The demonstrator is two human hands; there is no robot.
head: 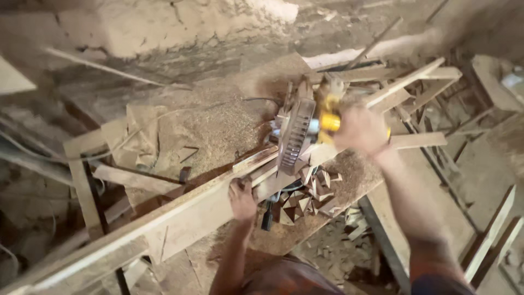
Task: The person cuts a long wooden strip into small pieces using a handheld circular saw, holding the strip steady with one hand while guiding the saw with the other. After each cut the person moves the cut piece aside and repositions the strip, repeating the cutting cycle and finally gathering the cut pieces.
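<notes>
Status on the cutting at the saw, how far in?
Done: a pile of small wedge-shaped wooden offcuts lies under the saw, with sawdust over the wooden bench. In hand: the left hand presses a long pale wooden strip down, and the right hand is on the yellow-handled mitre saw. Left: most of that strip looks uncut; more long slats lie behind.
</notes>
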